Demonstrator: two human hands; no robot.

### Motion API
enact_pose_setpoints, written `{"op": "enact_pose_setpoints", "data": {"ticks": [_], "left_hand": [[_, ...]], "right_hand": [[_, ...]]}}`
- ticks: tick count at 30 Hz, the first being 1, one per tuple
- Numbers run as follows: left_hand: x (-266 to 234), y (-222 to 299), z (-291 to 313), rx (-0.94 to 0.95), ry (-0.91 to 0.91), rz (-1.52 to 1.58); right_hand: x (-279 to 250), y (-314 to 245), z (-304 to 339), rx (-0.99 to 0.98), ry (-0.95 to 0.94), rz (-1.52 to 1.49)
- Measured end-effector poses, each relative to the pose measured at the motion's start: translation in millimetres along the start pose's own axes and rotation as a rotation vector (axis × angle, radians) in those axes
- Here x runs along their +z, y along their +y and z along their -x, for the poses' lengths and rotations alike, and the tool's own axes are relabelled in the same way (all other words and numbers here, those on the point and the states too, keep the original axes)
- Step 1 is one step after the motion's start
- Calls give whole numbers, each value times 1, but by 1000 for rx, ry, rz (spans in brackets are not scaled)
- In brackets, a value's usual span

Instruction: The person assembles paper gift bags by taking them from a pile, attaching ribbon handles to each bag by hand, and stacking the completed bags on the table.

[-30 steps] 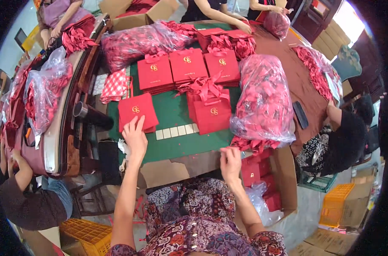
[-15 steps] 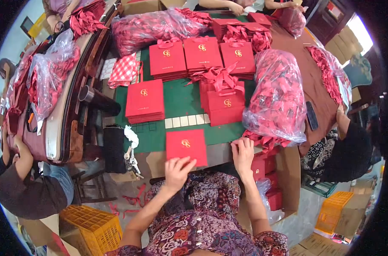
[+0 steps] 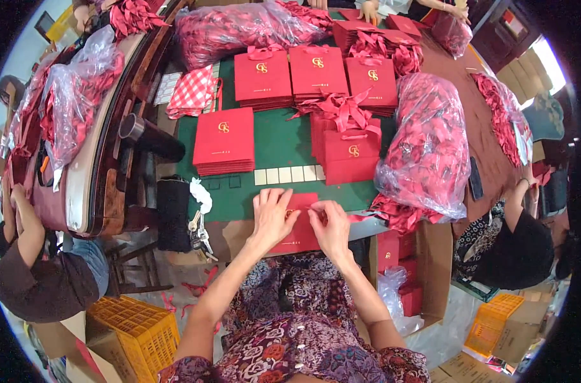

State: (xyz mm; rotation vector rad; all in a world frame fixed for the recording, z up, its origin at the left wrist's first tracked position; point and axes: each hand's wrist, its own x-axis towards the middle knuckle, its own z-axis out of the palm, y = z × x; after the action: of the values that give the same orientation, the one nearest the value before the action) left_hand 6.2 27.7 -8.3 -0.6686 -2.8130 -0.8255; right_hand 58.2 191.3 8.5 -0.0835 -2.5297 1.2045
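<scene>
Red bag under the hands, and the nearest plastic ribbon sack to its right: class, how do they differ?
The red bag lies flat; the larger plastic sack bulges. The left hand and right hand partly cover the red bag, not the plastic sack. Both show red.

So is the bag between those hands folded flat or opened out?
Folded flat: the red gift bag lies like a thin sheet, no sides spread.

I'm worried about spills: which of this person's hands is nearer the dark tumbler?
Left. The left hand, at a red bag, is below and right of the dark tumbler in view; the right hand is farther right.
</scene>
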Motion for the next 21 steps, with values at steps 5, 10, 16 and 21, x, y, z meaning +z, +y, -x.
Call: {"op": "enact_pose_setpoints", "data": {"ticks": [5,10,16,21], "left_hand": [[-1,5,-5,19,-27,76],[-2,5,-7,-30,-40,143],[-2,14,-6,-91,-16,228],[-4,16,-1,-132,12,209]], "right_hand": [[12,8,-9,68,-41,29],[13,7,-13,151,-90,-21],[12,-3,-19,171,-107,-13],[15,-6,-16,-32,-86,152]]}}
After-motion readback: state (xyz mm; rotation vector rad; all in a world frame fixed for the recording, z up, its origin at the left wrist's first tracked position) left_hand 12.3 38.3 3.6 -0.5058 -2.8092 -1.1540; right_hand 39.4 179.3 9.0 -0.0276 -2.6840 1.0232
